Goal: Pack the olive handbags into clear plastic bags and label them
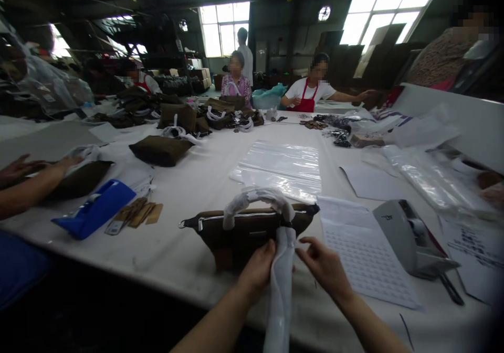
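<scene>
Bag (236, 237) of dark cloth, silver-zipped, upright on the white table (177, 185); looped handle (274, 198) and hanging strap (281, 285) in crinkled plastic. Closed grip of left hand (258, 264) on bag beside strap; half-curled right hand (325, 264) nearby, grip unclear. Glossy sheets (279, 167) behind; grey tape dispenser (409, 237) rightward.

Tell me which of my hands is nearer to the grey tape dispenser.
Your right. The right hand is just left of the dispenser, with the printed sheet between them; the left hand is farther left, at the wrapped strap.
</scene>
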Demonstrator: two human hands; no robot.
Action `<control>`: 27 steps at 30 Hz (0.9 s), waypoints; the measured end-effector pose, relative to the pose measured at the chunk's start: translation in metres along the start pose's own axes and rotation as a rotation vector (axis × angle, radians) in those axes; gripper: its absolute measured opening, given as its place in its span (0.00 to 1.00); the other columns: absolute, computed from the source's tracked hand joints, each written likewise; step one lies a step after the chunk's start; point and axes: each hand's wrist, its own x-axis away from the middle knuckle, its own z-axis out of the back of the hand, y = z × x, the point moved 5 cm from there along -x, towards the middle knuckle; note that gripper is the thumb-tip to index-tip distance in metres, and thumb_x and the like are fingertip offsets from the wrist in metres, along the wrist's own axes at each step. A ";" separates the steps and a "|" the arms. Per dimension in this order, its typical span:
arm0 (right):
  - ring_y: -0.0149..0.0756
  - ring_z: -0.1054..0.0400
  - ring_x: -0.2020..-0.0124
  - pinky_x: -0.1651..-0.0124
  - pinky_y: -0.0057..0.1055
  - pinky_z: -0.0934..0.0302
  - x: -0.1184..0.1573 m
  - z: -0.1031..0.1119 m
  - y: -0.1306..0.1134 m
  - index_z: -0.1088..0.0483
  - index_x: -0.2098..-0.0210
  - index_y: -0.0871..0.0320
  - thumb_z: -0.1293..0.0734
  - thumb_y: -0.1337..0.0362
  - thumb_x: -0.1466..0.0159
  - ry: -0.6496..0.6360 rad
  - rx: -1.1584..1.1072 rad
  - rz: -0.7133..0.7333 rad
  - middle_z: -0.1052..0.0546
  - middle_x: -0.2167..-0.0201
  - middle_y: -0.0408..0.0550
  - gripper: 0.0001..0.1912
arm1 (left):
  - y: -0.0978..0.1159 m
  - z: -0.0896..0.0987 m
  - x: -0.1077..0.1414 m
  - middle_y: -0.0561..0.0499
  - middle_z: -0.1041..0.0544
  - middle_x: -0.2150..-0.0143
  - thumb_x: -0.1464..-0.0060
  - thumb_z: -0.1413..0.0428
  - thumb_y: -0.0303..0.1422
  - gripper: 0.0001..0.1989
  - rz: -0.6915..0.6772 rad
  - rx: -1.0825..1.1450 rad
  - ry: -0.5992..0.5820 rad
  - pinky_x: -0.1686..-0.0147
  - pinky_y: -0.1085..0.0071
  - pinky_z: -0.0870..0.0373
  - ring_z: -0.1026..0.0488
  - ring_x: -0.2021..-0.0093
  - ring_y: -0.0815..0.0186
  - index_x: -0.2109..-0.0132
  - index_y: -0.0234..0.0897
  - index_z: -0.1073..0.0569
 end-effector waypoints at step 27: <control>0.39 0.30 0.61 0.56 0.36 0.35 -0.052 -0.019 -0.227 0.46 0.44 0.56 0.28 0.63 0.51 -0.419 -0.794 -0.083 0.26 0.66 0.45 0.38 | 0.112 0.146 0.078 0.43 0.31 0.46 0.48 0.47 0.48 0.26 -0.577 -0.550 0.713 0.42 0.59 0.45 0.37 0.43 0.55 0.48 0.35 0.32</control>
